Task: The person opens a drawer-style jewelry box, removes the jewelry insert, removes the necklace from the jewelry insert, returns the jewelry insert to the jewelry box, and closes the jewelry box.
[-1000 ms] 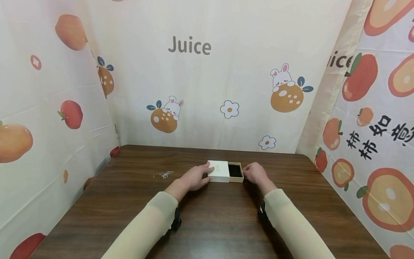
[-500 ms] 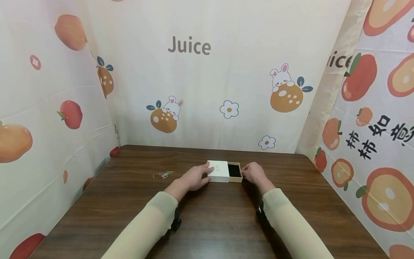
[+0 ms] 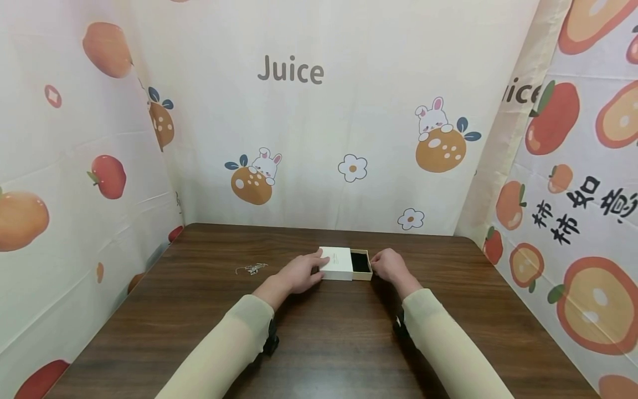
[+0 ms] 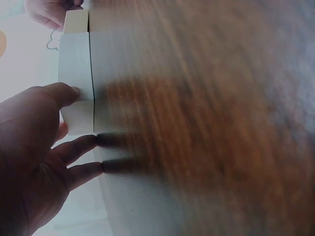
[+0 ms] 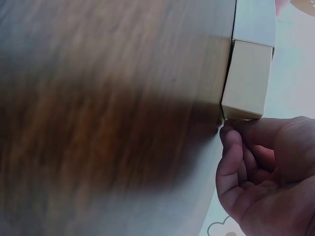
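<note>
A white slide-out box (image 3: 336, 263) with small print on its lid lies on the table. Its cream inner drawer (image 3: 361, 276) sticks out to the right and shows a black lining (image 3: 360, 262). My left hand (image 3: 299, 274) grips the sleeve's left end, thumb on the front side and a finger on top; its lower fingers stretch toward the tabletop in the left wrist view. At the drawer's right end is my right hand (image 3: 391, 265), fingers curled. In the right wrist view its thumb (image 5: 268, 130) and fingertips meet against that end; whether a tab sits between them is hidden.
A thin silver chain (image 3: 253, 269), apparently a necklace, lies loosely heaped left of the left hand. The dark wooden table (image 3: 319, 343) is bordered by fruit-printed curtains (image 3: 309, 122) behind and on both sides.
The drawer has slid slightly left into the sleeve, and the right hand has moved left with it. The left hand keeps its place on the sleeve.
</note>
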The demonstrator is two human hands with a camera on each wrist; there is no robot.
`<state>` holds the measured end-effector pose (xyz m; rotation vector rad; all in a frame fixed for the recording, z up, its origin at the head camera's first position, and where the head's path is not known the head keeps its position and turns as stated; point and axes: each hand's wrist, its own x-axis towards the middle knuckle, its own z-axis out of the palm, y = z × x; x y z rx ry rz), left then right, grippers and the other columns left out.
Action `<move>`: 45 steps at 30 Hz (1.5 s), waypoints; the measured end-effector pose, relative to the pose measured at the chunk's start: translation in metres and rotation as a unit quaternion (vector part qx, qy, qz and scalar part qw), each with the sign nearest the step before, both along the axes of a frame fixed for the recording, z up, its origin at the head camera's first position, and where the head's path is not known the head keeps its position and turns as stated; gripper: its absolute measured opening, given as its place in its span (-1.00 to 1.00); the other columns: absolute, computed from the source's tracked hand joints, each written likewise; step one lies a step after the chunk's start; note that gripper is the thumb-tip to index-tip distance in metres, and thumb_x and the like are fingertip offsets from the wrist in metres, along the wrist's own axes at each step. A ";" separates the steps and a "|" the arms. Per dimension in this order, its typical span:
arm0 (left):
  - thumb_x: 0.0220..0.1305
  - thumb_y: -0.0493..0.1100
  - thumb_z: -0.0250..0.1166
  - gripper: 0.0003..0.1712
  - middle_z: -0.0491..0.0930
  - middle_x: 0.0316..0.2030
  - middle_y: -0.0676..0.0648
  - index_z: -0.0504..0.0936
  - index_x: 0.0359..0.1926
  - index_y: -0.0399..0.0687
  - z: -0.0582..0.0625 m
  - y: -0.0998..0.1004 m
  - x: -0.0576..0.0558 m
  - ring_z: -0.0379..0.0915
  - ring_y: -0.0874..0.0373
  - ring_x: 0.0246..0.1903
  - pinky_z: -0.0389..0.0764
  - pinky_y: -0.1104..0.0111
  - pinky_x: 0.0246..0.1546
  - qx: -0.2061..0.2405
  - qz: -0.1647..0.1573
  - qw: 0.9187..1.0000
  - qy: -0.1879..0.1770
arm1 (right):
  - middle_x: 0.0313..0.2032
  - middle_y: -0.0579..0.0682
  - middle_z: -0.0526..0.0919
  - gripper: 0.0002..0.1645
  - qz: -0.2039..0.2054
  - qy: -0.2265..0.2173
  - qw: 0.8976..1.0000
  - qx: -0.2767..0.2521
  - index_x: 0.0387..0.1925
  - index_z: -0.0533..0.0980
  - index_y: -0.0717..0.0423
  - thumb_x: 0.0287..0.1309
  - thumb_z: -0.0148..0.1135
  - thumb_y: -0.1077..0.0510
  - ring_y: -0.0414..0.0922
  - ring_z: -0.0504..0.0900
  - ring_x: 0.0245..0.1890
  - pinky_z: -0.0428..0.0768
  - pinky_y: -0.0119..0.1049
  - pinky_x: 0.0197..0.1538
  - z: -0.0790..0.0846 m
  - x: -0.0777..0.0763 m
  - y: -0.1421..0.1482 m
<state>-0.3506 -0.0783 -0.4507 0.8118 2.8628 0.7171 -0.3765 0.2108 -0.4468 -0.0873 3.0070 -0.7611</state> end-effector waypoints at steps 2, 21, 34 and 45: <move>0.68 -0.10 0.24 -0.38 0.18 0.71 -0.22 0.42 0.65 0.03 0.001 0.000 0.000 0.27 -0.18 0.64 0.38 -0.05 0.63 0.002 0.000 1.000 -0.001 | -0.46 -0.04 0.81 -0.72 0.002 0.002 1.000 0.003 -0.17 0.83 0.24 0.47 0.22 0.24 -0.08 0.69 -0.32 0.68 -0.21 -0.15 0.000 -0.001 0.000; 0.68 -0.10 0.24 -0.38 0.19 0.71 -0.21 0.42 0.65 0.04 -0.001 0.000 -0.001 0.28 -0.16 0.64 0.39 -0.03 0.62 -0.005 0.002 1.000 -0.001 | -0.40 0.00 0.82 -0.72 0.004 0.005 1.000 0.010 -0.11 0.84 0.24 0.46 0.24 0.24 -0.03 0.69 -0.26 0.69 -0.19 -0.09 0.001 -0.002 -0.007; 0.69 -0.10 0.22 -0.39 0.19 0.71 -0.23 0.43 0.64 0.04 -0.001 0.000 0.000 0.27 -0.19 0.64 0.38 -0.05 0.62 -0.001 0.000 1.000 0.000 | -0.38 0.00 0.82 -0.72 -0.002 -0.010 1.000 0.005 -0.08 0.83 0.23 0.49 0.23 0.23 -0.05 0.68 -0.27 0.67 -0.21 -0.12 0.003 -0.002 -0.016; 0.68 -0.09 0.24 -0.38 0.19 0.71 -0.22 0.43 0.64 0.02 -0.001 -0.001 -0.001 0.28 -0.18 0.64 0.38 -0.05 0.62 -0.003 -0.001 1.000 0.000 | -0.19 0.07 0.84 -0.71 0.008 -0.005 1.000 0.010 -0.08 0.84 0.20 0.48 0.22 0.21 -0.02 0.67 -0.23 0.71 -0.16 -0.06 0.001 -0.004 -0.026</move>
